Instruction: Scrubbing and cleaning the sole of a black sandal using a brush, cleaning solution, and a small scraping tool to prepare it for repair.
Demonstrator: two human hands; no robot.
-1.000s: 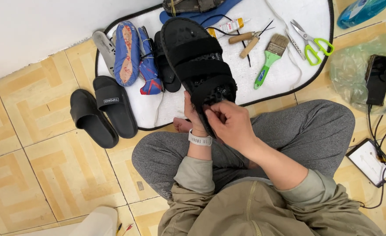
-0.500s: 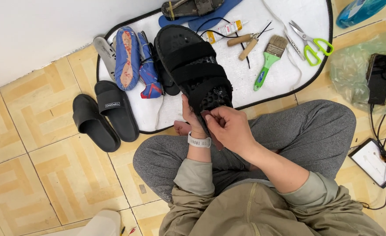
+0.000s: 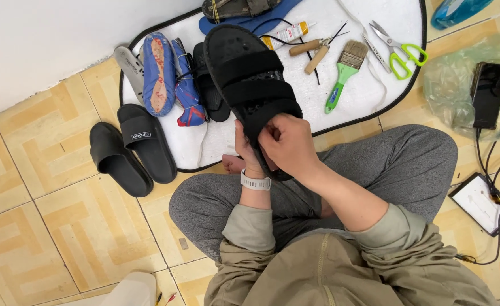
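white mat (image 3: 374, 107) on the tiled floor, tools and shoes on it. black sandal (image 3: 244, 73) held above its near edge, over the lap. right hand (image 3: 289, 148) pinches the heel strap, fingers closed; left hand (image 3: 249, 148) grips the heel underneath.

slides (image 3: 132, 148): 2 | brush (image 3: 345, 73): 1 | scissors (image 3: 398, 47): 1 | awls (image 3: 312, 52): 2 | phone (image 3: 489, 94): 1
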